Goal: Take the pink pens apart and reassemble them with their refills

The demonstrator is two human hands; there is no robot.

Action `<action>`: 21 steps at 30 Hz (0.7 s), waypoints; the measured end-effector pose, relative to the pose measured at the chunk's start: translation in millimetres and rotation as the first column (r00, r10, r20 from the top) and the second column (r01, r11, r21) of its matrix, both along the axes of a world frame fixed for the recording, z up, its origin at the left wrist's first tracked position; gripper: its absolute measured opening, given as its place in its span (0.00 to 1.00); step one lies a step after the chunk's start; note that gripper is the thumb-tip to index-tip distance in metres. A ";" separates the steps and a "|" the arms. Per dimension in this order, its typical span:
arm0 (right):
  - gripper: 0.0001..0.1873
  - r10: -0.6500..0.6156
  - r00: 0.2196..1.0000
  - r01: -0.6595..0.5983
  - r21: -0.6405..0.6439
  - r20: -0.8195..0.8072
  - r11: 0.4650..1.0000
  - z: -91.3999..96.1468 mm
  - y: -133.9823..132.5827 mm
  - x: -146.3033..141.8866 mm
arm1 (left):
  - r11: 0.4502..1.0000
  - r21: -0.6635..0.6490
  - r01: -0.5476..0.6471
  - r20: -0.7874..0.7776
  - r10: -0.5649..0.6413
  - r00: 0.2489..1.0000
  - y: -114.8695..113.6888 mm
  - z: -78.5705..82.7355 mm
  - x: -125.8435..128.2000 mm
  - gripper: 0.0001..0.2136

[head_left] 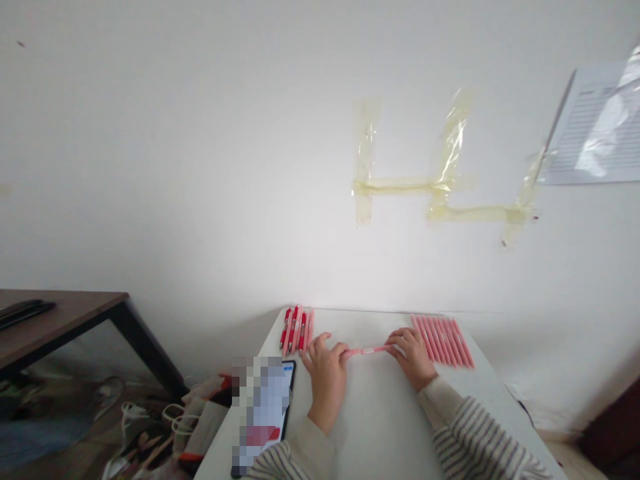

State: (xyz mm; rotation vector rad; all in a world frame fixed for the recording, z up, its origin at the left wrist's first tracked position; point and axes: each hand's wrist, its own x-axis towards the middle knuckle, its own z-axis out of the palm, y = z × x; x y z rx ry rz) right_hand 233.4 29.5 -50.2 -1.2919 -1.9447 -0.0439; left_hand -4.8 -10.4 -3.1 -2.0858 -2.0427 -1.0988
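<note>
Both my hands hold one pink pen (369, 350) level above the white table (380, 413). My left hand (325, 370) pinches its left end with the fingers closed. My right hand (413, 353) grips its right end. A small group of pens with red clips (296, 329) lies at the table's far left, close to my left hand. A row of several plain pink pens (444, 340) lies side by side at the far right, just beyond my right hand.
A phone (263, 417) lies on the table's left edge by my left forearm. A dark wooden table (55, 320) stands to the left, with cables and clutter (150, 427) on the floor. Yellowed tape (440, 187) and a paper sheet (600, 130) hang on the wall.
</note>
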 end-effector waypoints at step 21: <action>0.12 -0.068 0.992 0.084 0.152 -0.103 0.985 2.9 2.0 5.5 | 0.997 -0.013 -0.080 -0.013 0.080 0.997 0.9 2.5 -3.7 0.09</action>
